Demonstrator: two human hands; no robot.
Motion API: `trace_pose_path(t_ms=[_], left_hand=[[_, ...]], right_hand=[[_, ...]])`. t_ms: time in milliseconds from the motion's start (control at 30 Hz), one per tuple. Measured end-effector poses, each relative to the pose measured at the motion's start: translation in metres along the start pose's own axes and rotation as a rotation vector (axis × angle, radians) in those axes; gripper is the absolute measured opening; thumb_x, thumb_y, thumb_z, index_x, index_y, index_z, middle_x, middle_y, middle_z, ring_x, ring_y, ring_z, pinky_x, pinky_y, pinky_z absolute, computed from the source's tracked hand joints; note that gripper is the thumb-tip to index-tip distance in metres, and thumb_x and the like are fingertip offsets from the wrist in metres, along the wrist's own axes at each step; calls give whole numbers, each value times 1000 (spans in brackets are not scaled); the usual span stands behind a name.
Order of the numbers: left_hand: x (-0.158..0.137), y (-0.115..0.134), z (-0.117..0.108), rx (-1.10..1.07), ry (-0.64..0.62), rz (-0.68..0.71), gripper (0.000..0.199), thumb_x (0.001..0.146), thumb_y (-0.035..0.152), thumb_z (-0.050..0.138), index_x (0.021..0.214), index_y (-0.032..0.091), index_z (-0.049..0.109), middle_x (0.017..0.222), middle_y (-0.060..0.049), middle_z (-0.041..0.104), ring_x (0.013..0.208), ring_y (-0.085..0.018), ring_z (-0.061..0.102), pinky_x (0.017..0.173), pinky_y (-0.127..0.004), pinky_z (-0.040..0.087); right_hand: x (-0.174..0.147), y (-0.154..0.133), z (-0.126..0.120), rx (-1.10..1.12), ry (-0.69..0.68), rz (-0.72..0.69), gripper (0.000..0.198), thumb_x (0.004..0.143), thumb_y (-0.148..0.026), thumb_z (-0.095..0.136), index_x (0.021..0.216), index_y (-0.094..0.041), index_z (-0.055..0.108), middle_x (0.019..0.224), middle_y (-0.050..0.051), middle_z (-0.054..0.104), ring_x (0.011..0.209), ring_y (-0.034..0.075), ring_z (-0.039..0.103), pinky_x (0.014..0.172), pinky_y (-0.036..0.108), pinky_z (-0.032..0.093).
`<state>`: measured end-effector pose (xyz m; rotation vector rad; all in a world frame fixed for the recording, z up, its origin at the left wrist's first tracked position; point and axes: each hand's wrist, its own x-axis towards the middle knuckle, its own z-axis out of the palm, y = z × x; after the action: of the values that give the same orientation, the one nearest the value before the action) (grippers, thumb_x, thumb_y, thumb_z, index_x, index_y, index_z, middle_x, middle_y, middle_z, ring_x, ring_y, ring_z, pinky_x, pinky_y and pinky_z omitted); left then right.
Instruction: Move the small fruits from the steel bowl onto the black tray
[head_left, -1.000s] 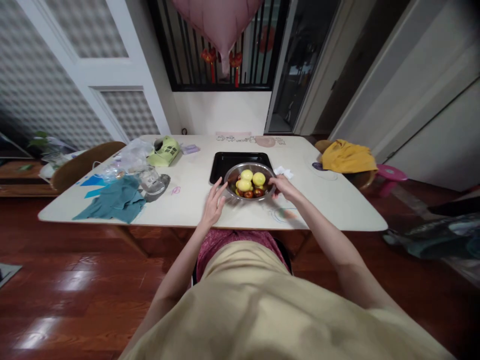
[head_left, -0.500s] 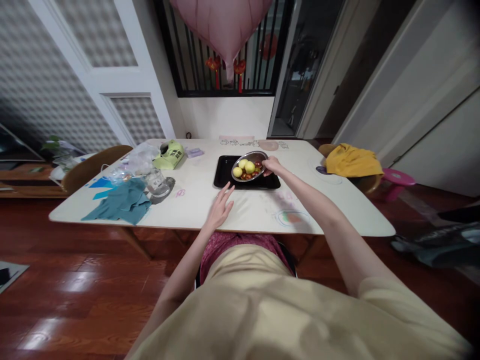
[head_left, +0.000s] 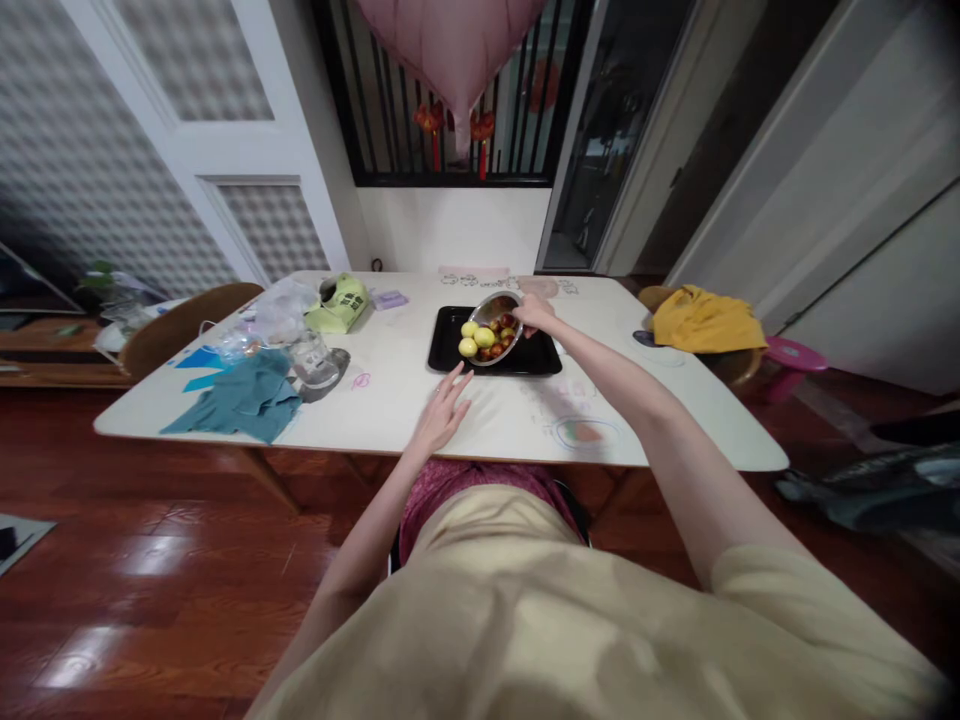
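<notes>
My right hand (head_left: 535, 313) grips the right rim of a steel bowl (head_left: 514, 345), which is tilted down to the left over a black tray (head_left: 540, 364). Inside the bowl lie several yellow-green round fruits (head_left: 484, 338), gathered at its lower left edge. Several smaller red-brown fruits (head_left: 497, 350), perhaps jujubes, are behind and beside them. My left hand (head_left: 442, 412) is open near the tray's front edge, fingers spread, holding nothing. Whether its fingertips touch the tray I cannot tell.
At the white table's (head_left: 405, 400) left are a teal cloth (head_left: 244, 400), a clear jar (head_left: 315, 362), plastic bags (head_left: 277, 318) and a green bag (head_left: 341, 305). A yellow garment (head_left: 705, 320) hangs over a chair at the right, near a pink stool (head_left: 795, 355). A pink balloon (head_left: 457, 50) hangs ahead.
My right hand has tipped the bowl more steeply to the left. The fruits have shifted toward its lower left rim. My left hand stays nearly in place.
</notes>
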<state>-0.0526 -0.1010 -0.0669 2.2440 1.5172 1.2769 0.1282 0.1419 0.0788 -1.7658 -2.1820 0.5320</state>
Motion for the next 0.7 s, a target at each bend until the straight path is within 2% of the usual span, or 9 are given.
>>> trace_pose_path(t_ms=[167, 367, 500, 700], left_hand=[[0, 0, 0, 7, -30, -8, 57, 112, 50, 35, 165, 28, 37, 176, -10, 27, 161, -29, 32, 132, -51, 32], [0, 0, 0, 29, -34, 13, 58, 112, 50, 36, 165, 27, 37, 176, -11, 28, 161, -29, 32, 132, -52, 32], [0, 0, 1, 57, -42, 40, 57, 113, 47, 37, 165, 26, 37, 176, -12, 28, 161, -29, 32, 132, -52, 31], [0, -3, 2, 81, -51, 73, 57, 113, 48, 36, 165, 27, 37, 176, -12, 28, 161, -29, 33, 132, -52, 32]], right_hand=[[10, -9, -6, -128, -3, -58, 20, 92, -22, 63, 93, -10, 78, 64, 10, 72, 73, 26, 75, 87, 36, 60], [20, -13, -16, -227, 22, -115, 16, 89, -20, 67, 93, -10, 79, 61, 9, 71, 85, 28, 75, 92, 35, 57], [24, -13, -21, -349, 78, -136, 18, 88, -21, 69, 100, -13, 79, 62, 9, 72, 96, 30, 75, 94, 36, 55], [28, -5, -28, -421, 129, -208, 30, 91, -23, 69, 118, -13, 77, 91, 16, 79, 111, 33, 73, 96, 39, 56]])
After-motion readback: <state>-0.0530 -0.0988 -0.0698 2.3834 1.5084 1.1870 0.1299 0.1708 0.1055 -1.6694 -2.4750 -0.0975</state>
